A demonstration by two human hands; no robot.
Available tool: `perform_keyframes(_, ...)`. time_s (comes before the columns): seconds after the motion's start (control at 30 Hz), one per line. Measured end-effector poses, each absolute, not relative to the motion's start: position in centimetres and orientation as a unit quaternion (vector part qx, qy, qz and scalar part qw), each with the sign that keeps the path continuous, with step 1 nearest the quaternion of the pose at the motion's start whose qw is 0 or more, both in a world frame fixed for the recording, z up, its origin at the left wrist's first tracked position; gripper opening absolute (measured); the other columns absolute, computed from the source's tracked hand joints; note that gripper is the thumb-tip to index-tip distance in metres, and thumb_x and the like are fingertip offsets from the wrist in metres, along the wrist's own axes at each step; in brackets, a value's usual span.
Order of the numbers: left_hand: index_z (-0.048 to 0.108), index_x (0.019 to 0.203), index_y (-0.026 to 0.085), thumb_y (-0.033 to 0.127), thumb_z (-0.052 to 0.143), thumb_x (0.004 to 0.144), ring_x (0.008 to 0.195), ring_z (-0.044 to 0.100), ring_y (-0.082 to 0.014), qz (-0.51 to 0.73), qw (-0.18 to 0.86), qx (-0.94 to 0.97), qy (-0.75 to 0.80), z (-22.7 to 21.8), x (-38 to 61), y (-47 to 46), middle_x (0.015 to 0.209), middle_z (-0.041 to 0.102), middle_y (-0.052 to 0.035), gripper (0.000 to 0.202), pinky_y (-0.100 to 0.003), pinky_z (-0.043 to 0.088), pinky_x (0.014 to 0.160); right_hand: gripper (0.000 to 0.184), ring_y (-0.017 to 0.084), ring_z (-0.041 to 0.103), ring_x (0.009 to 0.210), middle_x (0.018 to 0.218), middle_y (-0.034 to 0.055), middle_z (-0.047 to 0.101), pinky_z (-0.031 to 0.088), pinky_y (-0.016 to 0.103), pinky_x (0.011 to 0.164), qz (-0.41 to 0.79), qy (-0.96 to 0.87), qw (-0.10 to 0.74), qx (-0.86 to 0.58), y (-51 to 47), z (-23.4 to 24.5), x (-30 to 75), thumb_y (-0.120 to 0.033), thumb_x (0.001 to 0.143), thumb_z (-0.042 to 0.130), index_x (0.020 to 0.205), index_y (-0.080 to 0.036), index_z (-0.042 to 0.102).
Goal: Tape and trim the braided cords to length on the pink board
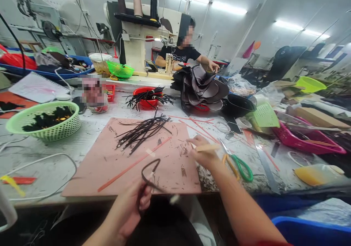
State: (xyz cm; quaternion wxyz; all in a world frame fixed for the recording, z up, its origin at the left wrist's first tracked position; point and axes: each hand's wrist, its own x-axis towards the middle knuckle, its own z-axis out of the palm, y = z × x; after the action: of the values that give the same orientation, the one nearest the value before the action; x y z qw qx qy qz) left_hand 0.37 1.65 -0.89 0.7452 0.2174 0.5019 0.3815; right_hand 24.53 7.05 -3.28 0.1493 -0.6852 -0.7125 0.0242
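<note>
My left hand is closed around a thin dark brown strap, which bends into a loop above the fingers near the table's front edge. Over the right side of the pink mat, my right hand is closed on a pale wooden stick; its working end is hidden or too small to make out. Several dark straps lie in a loose bundle on the mat's far part. An orange-red strip runs diagonally across the mat between my hands.
Green-handled scissors and a metal ruler lie right of the mat. A red bowl of straps and a stack of dark pieces stand behind. A pale green basket is at left. Across the table sits a person by a sewing machine.
</note>
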Motion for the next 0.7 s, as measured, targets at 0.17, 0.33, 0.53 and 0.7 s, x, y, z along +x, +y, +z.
perform_keyframes(0.17,0.055,0.052,0.011,0.031,0.070,0.054,0.034,0.026,0.0004,0.360,0.746,0.221,0.515,-1.7,0.9,1.9,0.042,0.040,0.0070,0.025,-0.014,0.015,0.035,0.030,0.023,0.060,0.082,0.084,0.0127,0.065,0.042,0.029,0.070,0.028,-0.672,0.024,-0.740,10.1,-2.0,27.3,-0.030,0.078,0.045,0.077,-0.012,0.069)
perform_keyframes(0.33,0.060,0.057,0.010,0.035,0.074,0.052,0.037,0.030,-0.0003,0.380,0.717,0.271,0.518,-1.1,0.7,1.8,0.048,0.050,0.0032,0.029,-0.014,0.017,0.037,0.030,0.025,0.058,0.093,0.093,0.0163,0.063,0.041,0.031,0.072,0.005,-0.634,-0.018,-0.773,7.5,-2.3,29.8,-0.025,0.084,0.040,0.094,-0.013,0.066)
perform_keyframes(0.53,0.062,0.059,0.010,0.039,0.073,0.055,0.037,0.031,-0.0013,0.389,0.706,0.296,0.513,-1.1,0.3,1.9,0.048,0.053,0.0017,0.031,-0.017,0.017,0.038,0.042,0.030,0.065,0.073,0.084,0.0204,0.066,0.046,0.039,0.063,0.048,-0.478,-0.108,-0.870,-0.5,-5.3,32.9,-0.012,0.080,0.032,0.117,-0.003,0.051)
perform_keyframes(0.7,0.063,0.059,0.011,0.036,0.070,0.055,0.036,0.031,-0.0013,0.383,0.694,0.315,0.522,-0.8,0.2,2.0,0.048,0.055,0.0014,0.027,-0.017,0.016,0.038,0.059,0.032,0.063,0.086,0.098,0.0188,0.065,0.048,0.040,0.069,0.005,-0.446,-0.005,-0.895,-2.5,-5.3,33.6,-0.026,0.076,0.040,0.132,-0.006,0.036)
